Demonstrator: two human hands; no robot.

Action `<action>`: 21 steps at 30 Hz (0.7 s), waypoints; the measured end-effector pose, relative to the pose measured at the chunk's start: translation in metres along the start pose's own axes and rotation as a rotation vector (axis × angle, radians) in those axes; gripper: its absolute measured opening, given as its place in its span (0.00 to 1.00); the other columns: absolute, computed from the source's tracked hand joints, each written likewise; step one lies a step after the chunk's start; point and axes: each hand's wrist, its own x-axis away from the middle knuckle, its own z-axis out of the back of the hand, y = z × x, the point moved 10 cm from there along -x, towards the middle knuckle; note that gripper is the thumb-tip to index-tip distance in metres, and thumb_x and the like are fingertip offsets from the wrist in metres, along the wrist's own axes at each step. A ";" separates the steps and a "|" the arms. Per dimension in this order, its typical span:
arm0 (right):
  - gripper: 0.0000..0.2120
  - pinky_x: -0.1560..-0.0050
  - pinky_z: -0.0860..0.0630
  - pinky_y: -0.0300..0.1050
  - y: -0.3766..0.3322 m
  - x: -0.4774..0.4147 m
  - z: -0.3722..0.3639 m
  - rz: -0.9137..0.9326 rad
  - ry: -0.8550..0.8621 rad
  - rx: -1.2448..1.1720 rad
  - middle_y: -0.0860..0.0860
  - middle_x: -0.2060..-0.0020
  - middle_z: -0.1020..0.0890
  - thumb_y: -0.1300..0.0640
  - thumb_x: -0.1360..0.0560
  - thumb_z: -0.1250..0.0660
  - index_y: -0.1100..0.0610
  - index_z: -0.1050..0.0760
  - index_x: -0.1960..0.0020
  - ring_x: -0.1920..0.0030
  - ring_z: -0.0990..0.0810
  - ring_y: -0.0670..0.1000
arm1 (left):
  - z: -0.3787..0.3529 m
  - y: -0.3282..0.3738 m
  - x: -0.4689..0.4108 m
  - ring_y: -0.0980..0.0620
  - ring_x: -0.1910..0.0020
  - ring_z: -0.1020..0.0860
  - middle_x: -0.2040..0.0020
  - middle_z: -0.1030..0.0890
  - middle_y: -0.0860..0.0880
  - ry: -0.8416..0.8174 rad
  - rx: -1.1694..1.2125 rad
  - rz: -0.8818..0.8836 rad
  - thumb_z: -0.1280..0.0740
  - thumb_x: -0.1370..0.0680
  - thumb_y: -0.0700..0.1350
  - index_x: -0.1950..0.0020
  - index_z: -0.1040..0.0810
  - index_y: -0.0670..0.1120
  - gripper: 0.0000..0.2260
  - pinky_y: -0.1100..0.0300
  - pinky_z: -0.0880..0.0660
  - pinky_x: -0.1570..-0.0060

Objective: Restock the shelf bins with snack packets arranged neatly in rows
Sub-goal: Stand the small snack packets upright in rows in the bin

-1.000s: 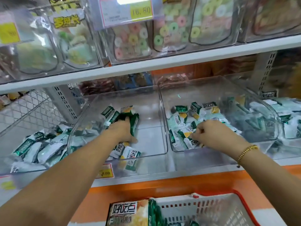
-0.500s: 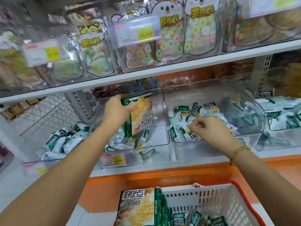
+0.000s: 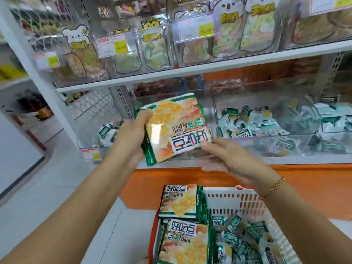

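1. Gripping its left edge, the left hand (image 3: 131, 136) holds a large snack bag (image 3: 175, 128) upside down in front of the clear shelf bins (image 3: 266, 147).
2. The bag's near right corner is touched by the right hand (image 3: 228, 159), fingers loosely spread.
3. More bags and small packets (image 3: 245, 239) are held in the basket (image 3: 236, 201) nearer, below both hands.

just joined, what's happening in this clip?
A person is restocking clear plastic shelf bins in a shop. The left hand grips a large green-and-yellow snack bag, held upside down in front of the bins, and the right hand touches its lower edge from below. The bin to the right holds loose small green-and-white snack packets. Below, a white plastic basket with a red rim holds two more large bags and many small packets.
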 end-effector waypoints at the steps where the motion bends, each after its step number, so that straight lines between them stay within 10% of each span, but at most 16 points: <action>1: 0.26 0.49 0.19 0.43 0.015 0.002 -0.010 -0.054 -0.028 -0.091 0.53 0.49 0.16 0.44 0.36 0.30 0.55 0.25 0.42 0.49 0.16 0.51 | 0.006 -0.025 0.007 0.49 0.65 0.19 0.62 0.18 0.46 0.046 0.149 0.094 0.34 0.23 0.47 0.57 0.23 0.42 0.09 0.58 0.22 0.65; 6: 0.20 0.45 0.20 0.51 0.058 0.003 -0.022 -0.122 0.039 -0.300 0.57 0.47 0.16 0.54 0.29 0.30 0.60 0.26 0.41 0.46 0.18 0.56 | 0.000 -0.124 0.057 0.47 0.55 0.17 0.50 0.20 0.42 0.026 0.439 0.270 0.31 0.27 0.38 0.48 0.22 0.39 0.08 0.55 0.19 0.60; 12: 0.17 0.36 0.28 0.53 0.073 0.009 0.009 -0.196 -0.076 0.115 0.50 0.48 0.16 0.56 0.31 0.27 0.52 0.22 0.43 0.44 0.19 0.53 | -0.002 -0.175 0.092 0.42 0.49 0.19 0.44 0.18 0.40 -0.374 0.218 0.535 0.28 0.34 0.51 0.42 0.22 0.43 0.23 0.53 0.19 0.52; 21: 0.29 0.55 0.19 0.38 0.158 -0.004 0.018 -0.375 0.149 0.002 0.56 0.42 0.21 0.54 0.26 0.30 0.62 0.34 0.30 0.50 0.18 0.52 | 0.038 -0.257 0.073 0.42 0.52 0.21 0.39 0.27 0.35 0.093 0.263 0.701 0.29 0.27 0.46 0.33 0.28 0.41 0.24 0.59 0.20 0.72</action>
